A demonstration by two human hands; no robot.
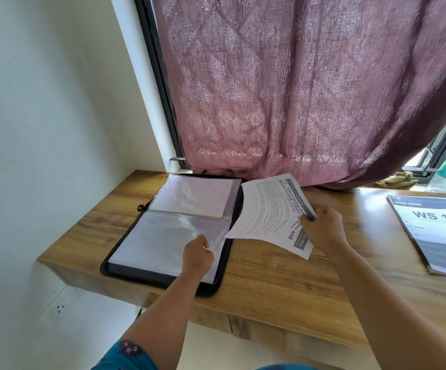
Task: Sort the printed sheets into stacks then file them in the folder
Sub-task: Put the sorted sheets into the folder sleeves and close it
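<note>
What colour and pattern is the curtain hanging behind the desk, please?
The curtain is dusty pink-mauve with a paler floral motif; the head view shows it.

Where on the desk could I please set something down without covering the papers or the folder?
Bare wood lies between the open folder and the stack of sheets, nearer the front edge of the desk. A smaller strip sits left of the folder. Around the held sheet and both hands it is crowded.
</note>
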